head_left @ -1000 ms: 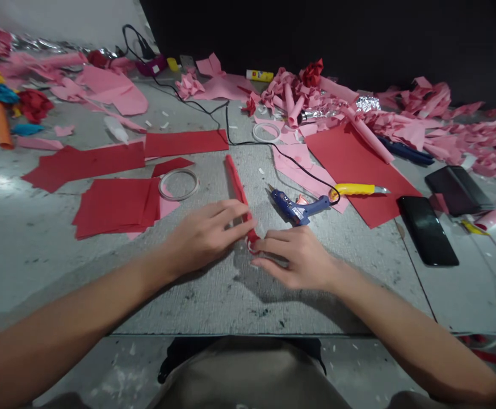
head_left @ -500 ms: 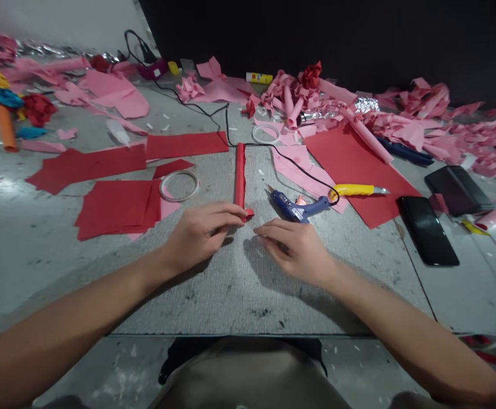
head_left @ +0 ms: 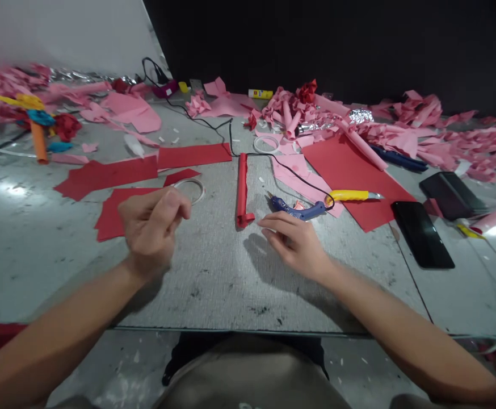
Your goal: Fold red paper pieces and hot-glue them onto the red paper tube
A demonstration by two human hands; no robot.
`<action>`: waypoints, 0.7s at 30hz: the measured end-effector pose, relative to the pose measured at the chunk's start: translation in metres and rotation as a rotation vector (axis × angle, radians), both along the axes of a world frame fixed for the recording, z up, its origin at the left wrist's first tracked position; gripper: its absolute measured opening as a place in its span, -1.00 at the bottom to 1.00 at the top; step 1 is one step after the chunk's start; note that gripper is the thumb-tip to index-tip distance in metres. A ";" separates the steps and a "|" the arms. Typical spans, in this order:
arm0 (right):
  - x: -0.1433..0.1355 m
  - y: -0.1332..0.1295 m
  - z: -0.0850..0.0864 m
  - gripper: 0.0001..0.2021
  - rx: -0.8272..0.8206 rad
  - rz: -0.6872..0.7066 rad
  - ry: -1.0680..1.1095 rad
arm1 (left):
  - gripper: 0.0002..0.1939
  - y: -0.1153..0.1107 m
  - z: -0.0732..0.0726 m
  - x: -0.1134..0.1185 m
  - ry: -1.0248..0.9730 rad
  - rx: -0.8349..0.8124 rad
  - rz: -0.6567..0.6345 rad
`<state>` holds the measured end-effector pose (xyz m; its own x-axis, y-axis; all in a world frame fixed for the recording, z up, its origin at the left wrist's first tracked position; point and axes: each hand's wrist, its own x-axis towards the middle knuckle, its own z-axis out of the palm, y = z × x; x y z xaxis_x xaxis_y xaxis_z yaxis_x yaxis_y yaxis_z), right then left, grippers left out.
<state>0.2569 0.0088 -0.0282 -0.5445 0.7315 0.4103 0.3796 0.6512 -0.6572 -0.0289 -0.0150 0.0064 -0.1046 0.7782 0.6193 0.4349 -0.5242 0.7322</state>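
Observation:
A rolled red paper tube [head_left: 242, 184] lies upright in view on the mid-table, a small curled red strip [head_left: 246, 218] at its near end. My left hand [head_left: 152, 227] is raised left of it in a loose fist, thumb over the fingers, nothing visible in it. Behind that hand lies a stack of red paper pieces [head_left: 109, 213], partly covered. My right hand [head_left: 297, 244] hovers just right of the tube's near end, fingers and thumb apart and holding nothing. Just beyond it rests a blue hot glue gun [head_left: 293, 208], nozzle pointing left.
A tape roll [head_left: 201, 193] sits behind my left hand. Red strips [head_left: 194, 156] lie farther back. To the right are a yellow-handled cutter [head_left: 350, 195], a large red sheet [head_left: 365, 218] and a phone [head_left: 423, 234]. Pink scraps [head_left: 422, 113] and a glue stick [head_left: 260, 94] line the back.
My left hand has let go of the red strip at the tube's near end and moved left and up, curling closed. My right hand stays nearly in place. The view has shifted slightly.

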 end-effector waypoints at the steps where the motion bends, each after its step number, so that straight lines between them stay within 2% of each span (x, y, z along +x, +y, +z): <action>1: 0.000 0.000 0.000 -0.75 0.000 0.002 0.003 | -0.49 0.001 0.000 -0.005 0.008 0.010 -0.034; 3: -0.001 0.001 -0.002 -0.74 0.005 0.016 0.014 | -0.50 0.006 -0.003 -0.019 0.041 0.010 -0.087; 5: -0.001 0.002 -0.003 -0.74 0.008 0.021 0.029 | -0.58 0.015 -0.008 -0.044 0.124 -0.029 -0.109; 6: -0.001 0.002 -0.004 -0.74 0.005 0.018 0.030 | -0.62 0.019 -0.011 -0.059 0.207 -0.043 -0.066; 9: -0.001 0.002 -0.005 -0.75 0.008 0.019 0.020 | -0.73 0.025 -0.022 -0.115 0.286 -0.068 0.099; 10: -0.001 0.002 -0.005 -0.75 0.013 0.026 0.017 | -0.69 0.024 -0.027 -0.135 0.330 -0.058 0.169; 12: -0.001 0.001 -0.005 -0.75 0.018 0.041 0.015 | -0.54 0.017 -0.039 -0.172 0.581 -0.102 0.341; 13: -0.001 0.001 -0.005 -0.74 0.017 0.047 0.015 | -0.47 0.012 -0.045 -0.187 0.659 -0.159 0.362; 14: -0.001 0.000 -0.006 -0.74 0.015 0.052 0.013 | -0.40 0.008 -0.052 -0.200 0.735 -0.256 0.328; 17: -0.002 -0.002 -0.008 -0.72 0.009 0.066 0.003 | -0.34 -0.002 -0.067 -0.221 0.830 -0.360 0.242; 21: -0.004 -0.003 -0.008 -0.72 -0.018 0.046 -0.007 | -0.38 -0.003 -0.072 -0.222 0.818 -0.310 0.243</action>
<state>0.2528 0.0056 -0.0365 -0.5806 0.7131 0.3929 0.3545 0.6559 -0.6664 -0.2508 -0.0179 -0.0658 0.0926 0.9361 0.3392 0.9541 -0.1809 0.2388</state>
